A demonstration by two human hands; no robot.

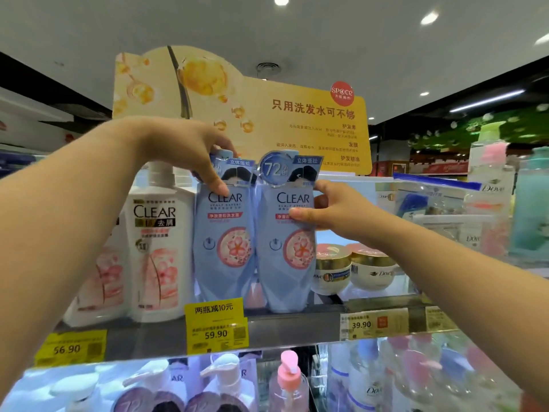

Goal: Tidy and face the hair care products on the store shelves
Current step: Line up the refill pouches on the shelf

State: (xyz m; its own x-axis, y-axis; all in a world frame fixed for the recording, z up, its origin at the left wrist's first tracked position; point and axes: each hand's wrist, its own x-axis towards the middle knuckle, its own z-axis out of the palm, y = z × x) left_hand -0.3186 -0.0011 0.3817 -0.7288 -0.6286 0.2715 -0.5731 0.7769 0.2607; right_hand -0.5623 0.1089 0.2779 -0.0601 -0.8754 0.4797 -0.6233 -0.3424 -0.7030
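Two upright blue CLEAR bottles, standing side by side at the top shelf's point(297, 321) front edge, are gripped: the left bottle point(223, 242) near its cap by the left hand point(190, 150), the right bottle point(285, 248) at its flank by the right hand point(332, 209).

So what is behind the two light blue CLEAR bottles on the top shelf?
Above the two light blue CLEAR bottles rises a yellow cardboard sign. The bottles cover any stock directly behind them.
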